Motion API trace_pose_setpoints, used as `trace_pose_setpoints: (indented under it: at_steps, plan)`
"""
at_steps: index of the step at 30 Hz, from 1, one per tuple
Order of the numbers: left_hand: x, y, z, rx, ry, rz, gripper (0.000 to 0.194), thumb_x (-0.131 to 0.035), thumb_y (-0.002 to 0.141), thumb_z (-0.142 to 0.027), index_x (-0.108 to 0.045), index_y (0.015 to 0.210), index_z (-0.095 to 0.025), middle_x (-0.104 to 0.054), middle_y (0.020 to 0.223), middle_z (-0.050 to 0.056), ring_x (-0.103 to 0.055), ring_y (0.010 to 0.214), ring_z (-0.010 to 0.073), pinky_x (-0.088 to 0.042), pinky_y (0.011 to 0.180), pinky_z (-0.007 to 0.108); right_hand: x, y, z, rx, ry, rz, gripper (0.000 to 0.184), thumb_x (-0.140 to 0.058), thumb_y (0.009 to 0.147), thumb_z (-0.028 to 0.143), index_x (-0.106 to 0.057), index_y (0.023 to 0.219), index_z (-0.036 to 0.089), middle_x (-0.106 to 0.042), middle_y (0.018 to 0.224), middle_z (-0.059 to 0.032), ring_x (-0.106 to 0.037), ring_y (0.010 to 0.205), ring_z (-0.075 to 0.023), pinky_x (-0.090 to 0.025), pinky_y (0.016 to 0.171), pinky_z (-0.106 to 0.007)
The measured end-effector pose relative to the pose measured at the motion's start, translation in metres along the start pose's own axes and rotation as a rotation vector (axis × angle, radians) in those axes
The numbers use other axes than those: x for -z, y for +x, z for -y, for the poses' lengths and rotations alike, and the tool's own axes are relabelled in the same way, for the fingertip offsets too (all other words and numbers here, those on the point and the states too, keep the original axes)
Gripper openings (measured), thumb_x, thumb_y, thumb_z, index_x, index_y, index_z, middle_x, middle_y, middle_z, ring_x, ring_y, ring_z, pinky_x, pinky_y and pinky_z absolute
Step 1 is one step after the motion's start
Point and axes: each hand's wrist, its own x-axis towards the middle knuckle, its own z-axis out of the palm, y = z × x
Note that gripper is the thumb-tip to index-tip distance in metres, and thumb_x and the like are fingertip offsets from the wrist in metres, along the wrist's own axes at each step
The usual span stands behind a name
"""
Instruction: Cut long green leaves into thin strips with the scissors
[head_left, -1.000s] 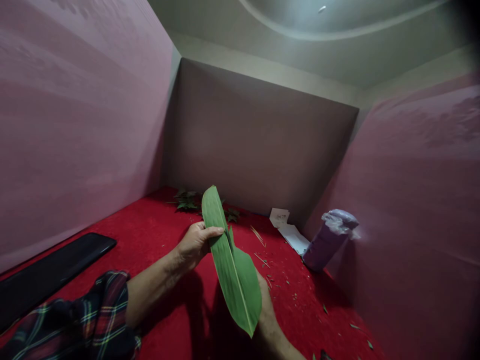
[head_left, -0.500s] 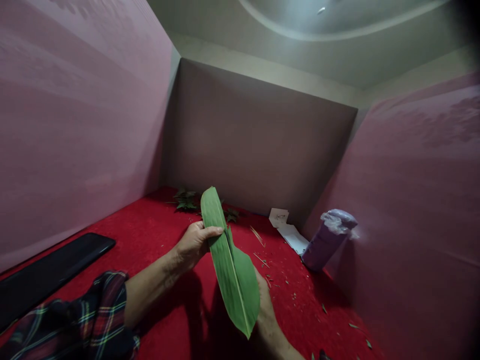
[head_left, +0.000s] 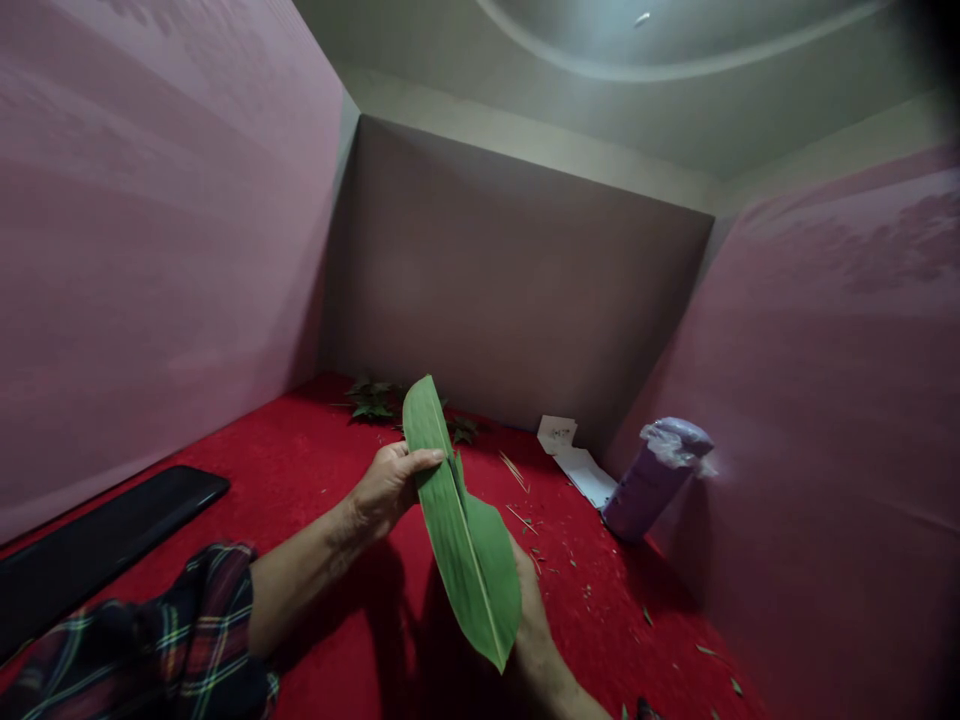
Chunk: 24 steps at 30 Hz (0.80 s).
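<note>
A long green leaf (head_left: 465,540) with a pale midrib is held up in front of me over the red cloth (head_left: 315,620), and its right lower part is wider, with a notch beside the midrib. My left hand (head_left: 390,485) pinches it near the upper middle, thumb on the front and fingers behind. Behind the wide lower part is my right hand (head_left: 529,595); the leaf covers its fingers, so their grip is mostly hidden. A plaid sleeve is pushed up on my left forearm.
Dark green leafy sprigs (head_left: 373,400) lie at the back. Thin sticks (head_left: 514,472) and leaf scraps are scattered at right. White papers (head_left: 585,475) lie beside a purple plastic-wrapped pack (head_left: 654,485). A black flat object (head_left: 112,550) rests at left. Pink walls (head_left: 172,250) flank the surface.
The leaf has shifted very slightly, its lower tip a little up and to the right. Both hands keep almost the same place.
</note>
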Motion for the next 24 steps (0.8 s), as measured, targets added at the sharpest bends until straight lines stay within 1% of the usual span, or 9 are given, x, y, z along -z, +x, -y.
trace_pose_setpoints:
  at_steps: [3, 5, 9, 14, 20, 22, 24]
  plan:
    - [-0.001, 0.000, -0.001, 0.002, 0.007, -0.027, 0.017, -0.070, 0.058, -0.019, -0.058, 0.064, -0.009, -0.061, 0.055, 0.004, -0.056, 0.046, 0.0128, -0.048, 0.049, 0.025, 0.004, 0.001, -0.002, -0.101, 0.074, 0.016, 0.031, -0.076, 0.050, 0.036, -0.059, 0.069, 0.018, -0.050, 0.051, 0.0064, -0.039, 0.046, -0.0083, -0.035, 0.044, -0.019]
    - [-0.001, 0.000, -0.001, 0.002, 0.014, -0.026, 0.016, -0.070, 0.058, -0.019, -0.058, 0.064, -0.009, -0.061, 0.054, 0.004, -0.056, 0.046, 0.0131, -0.048, 0.049, 0.025, 0.006, 0.003, -0.005, -0.094, 0.050, 0.013, 0.030, -0.076, 0.050, 0.035, -0.060, 0.069, 0.018, -0.053, 0.054, 0.0057, -0.042, 0.048, -0.0092, -0.036, 0.045, -0.019]
    - [-0.003, -0.002, -0.003, -0.003, 0.015, -0.020, 0.016, -0.069, 0.058, -0.020, -0.058, 0.063, -0.010, -0.060, 0.053, 0.003, -0.056, 0.046, 0.0135, -0.048, 0.050, 0.026, 0.005, 0.003, -0.005, -0.068, -0.007, -0.014, 0.028, -0.073, 0.056, 0.038, -0.063, 0.072, 0.017, -0.058, 0.058, 0.0025, -0.046, 0.051, -0.0116, -0.038, 0.046, -0.021]
    - [-0.006, -0.004, -0.005, 0.005, 0.010, -0.035, 0.014, -0.068, 0.058, -0.017, -0.057, 0.062, -0.010, -0.060, 0.052, 0.003, -0.055, 0.044, 0.0127, -0.048, 0.048, 0.025, -0.002, -0.002, 0.005, -0.095, 0.011, -0.010, 0.028, -0.074, 0.055, 0.036, -0.063, 0.073, 0.017, -0.056, 0.055, 0.0034, -0.044, 0.047, -0.0103, -0.039, 0.043, -0.020]
    - [-0.005, -0.003, -0.003, 0.015, 0.020, -0.029, 0.014, -0.069, 0.059, -0.018, -0.058, 0.064, -0.010, -0.062, 0.054, 0.004, -0.057, 0.046, 0.0142, -0.049, 0.050, 0.027, 0.000, -0.004, 0.008, -0.079, -0.004, 0.021, 0.025, -0.072, 0.058, 0.033, -0.062, 0.073, 0.016, -0.051, 0.051, 0.0057, -0.041, 0.046, -0.0081, -0.038, 0.043, -0.018]
    - [-0.005, -0.003, -0.003, 0.024, 0.027, -0.039, 0.015, -0.069, 0.058, -0.018, -0.058, 0.064, -0.009, -0.062, 0.054, 0.005, -0.058, 0.046, 0.0145, -0.049, 0.049, 0.027, 0.000, -0.005, 0.006, -0.050, -0.010, 0.012, 0.026, -0.072, 0.058, 0.035, -0.062, 0.073, 0.016, -0.052, 0.052, 0.0050, -0.042, 0.046, -0.0088, -0.039, 0.043, -0.019]
    - [-0.006, -0.004, -0.003, 0.033, 0.029, -0.044, 0.015, -0.070, 0.057, -0.017, -0.058, 0.063, -0.009, -0.062, 0.054, 0.005, -0.057, 0.045, 0.0142, -0.049, 0.049, 0.026, 0.000, -0.006, 0.005, 0.013, -0.042, -0.005, 0.027, -0.071, 0.059, 0.038, -0.062, 0.072, 0.016, -0.053, 0.052, 0.0041, -0.043, 0.046, -0.0097, -0.040, 0.044, -0.020]
